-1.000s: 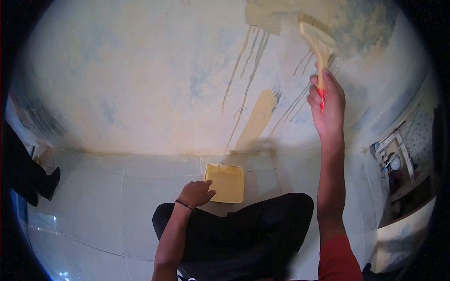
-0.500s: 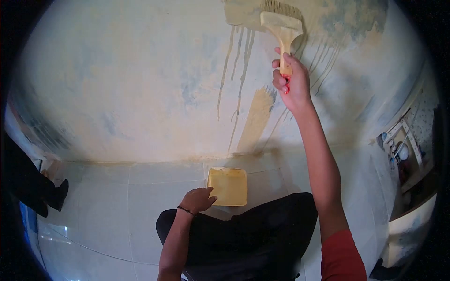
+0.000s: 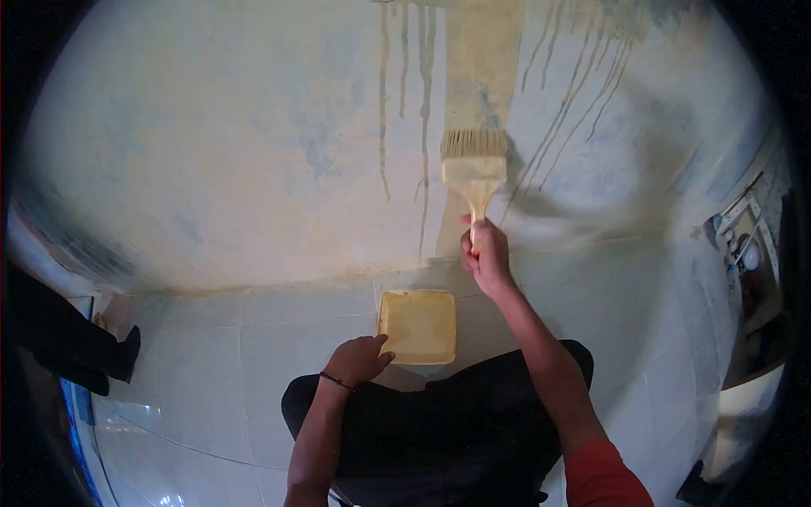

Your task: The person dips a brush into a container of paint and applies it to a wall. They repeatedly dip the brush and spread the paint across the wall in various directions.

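Note:
My right hand (image 3: 486, 253) is closed round the handle of a wide paintbrush (image 3: 475, 169), bristles upward against the wall (image 3: 245, 160). Above and below the brush runs a wet yellowish stripe (image 3: 480, 59), with long drips on either side. On the floor sits a square yellow tub (image 3: 418, 328) with pale yellow liquid in it. My left hand (image 3: 361, 358) rests at the tub's left edge, thumb and fingertips on the rim; the grip is partly hidden.
Tiled floor (image 3: 296, 338) meets the wall just beyond the tub. Another person's dark-clothed leg (image 3: 76, 338) is at the left. To the right stand a whitish frame and cluttered items (image 3: 748, 245), beside plastic sheeting (image 3: 701, 321). My crossed legs (image 3: 439, 422) lie close to the tub.
My right hand has brought the brush down the wall and slightly left, and a continuous stripe now shows above it. My left hand stays at the tub. The view has shifted a little.

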Demonstrator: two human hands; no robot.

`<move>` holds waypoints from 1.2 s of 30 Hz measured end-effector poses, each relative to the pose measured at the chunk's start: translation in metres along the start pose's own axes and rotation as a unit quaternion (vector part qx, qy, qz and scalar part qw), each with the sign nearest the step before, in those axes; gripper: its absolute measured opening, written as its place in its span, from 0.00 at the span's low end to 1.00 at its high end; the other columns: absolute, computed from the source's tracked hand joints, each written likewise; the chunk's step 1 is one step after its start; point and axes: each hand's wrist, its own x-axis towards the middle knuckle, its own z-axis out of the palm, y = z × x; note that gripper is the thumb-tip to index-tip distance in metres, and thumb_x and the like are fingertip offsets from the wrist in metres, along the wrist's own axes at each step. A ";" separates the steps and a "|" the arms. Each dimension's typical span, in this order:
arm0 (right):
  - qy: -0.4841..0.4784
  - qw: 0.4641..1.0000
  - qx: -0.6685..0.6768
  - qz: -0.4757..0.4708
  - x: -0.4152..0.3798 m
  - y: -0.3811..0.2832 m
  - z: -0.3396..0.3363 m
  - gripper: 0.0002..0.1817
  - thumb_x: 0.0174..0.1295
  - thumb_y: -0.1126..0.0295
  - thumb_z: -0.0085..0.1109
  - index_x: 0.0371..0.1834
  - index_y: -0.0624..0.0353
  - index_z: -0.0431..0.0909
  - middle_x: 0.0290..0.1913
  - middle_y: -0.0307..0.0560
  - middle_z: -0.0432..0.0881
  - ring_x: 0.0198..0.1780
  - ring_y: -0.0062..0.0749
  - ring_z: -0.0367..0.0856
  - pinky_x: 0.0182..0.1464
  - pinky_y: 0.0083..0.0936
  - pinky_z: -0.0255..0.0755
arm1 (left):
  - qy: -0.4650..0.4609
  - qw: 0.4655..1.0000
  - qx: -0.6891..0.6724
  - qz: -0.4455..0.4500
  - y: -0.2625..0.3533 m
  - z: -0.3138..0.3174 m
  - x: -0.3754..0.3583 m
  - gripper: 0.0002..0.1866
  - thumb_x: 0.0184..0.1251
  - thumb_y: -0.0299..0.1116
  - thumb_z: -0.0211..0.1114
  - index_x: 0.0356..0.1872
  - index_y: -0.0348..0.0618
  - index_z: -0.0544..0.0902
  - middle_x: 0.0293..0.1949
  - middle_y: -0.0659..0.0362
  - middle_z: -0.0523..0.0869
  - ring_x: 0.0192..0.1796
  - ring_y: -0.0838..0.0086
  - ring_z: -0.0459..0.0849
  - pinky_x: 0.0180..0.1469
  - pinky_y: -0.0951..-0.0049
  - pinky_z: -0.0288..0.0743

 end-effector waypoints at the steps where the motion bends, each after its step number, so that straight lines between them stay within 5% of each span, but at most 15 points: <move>1: -0.006 1.000 -0.008 0.012 -0.002 0.010 -0.006 0.16 0.66 0.60 0.42 0.47 0.61 0.69 0.20 0.37 0.68 0.11 0.16 0.56 0.13 0.18 0.49 | -0.002 1.000 0.003 -0.001 0.002 -0.001 0.001 0.26 0.67 0.49 0.52 0.57 0.41 0.71 0.46 0.46 0.82 0.51 0.53 0.79 0.53 0.56 0.71; 9: 0.020 0.994 -0.045 0.095 -0.018 0.065 -0.048 0.15 0.65 0.60 0.42 0.42 0.60 0.71 0.18 0.35 0.65 0.12 0.16 0.57 0.14 0.17 0.50 | -0.007 1.000 0.005 0.006 0.004 0.001 0.006 0.25 0.67 0.50 0.52 0.57 0.42 0.72 0.43 0.47 0.83 0.48 0.53 0.80 0.51 0.57 0.73; 17: 0.056 0.995 -0.071 0.039 -0.030 0.055 -0.023 0.12 0.63 0.61 0.42 0.34 0.58 0.69 0.15 0.35 0.64 0.10 0.16 0.55 0.11 0.16 0.47 | -0.014 1.000 0.003 -0.015 -0.008 0.003 0.021 0.25 0.67 0.50 0.52 0.54 0.41 0.75 0.44 0.48 0.83 0.48 0.53 0.81 0.52 0.58 0.73; 27: -0.034 0.974 -0.013 -0.222 0.028 -0.132 0.016 0.15 0.60 0.56 0.46 0.34 0.57 0.70 0.14 0.36 0.66 0.08 0.17 0.56 0.10 0.17 0.49 | 0.002 1.000 -0.008 0.013 -0.007 0.003 0.017 0.22 0.66 0.50 0.51 0.42 0.40 0.80 0.40 0.47 0.84 0.45 0.53 0.81 0.49 0.57 0.73; 36: -0.036 0.952 -0.029 -0.304 0.059 -0.251 0.055 0.15 0.62 0.59 0.44 0.39 0.60 0.69 0.19 0.38 0.67 0.10 0.18 0.55 0.12 0.18 0.48 | 0.004 1.000 -0.012 0.011 -0.005 0.001 0.009 0.21 0.66 0.50 0.51 0.40 0.40 0.80 0.39 0.48 0.84 0.44 0.53 0.81 0.48 0.57 0.73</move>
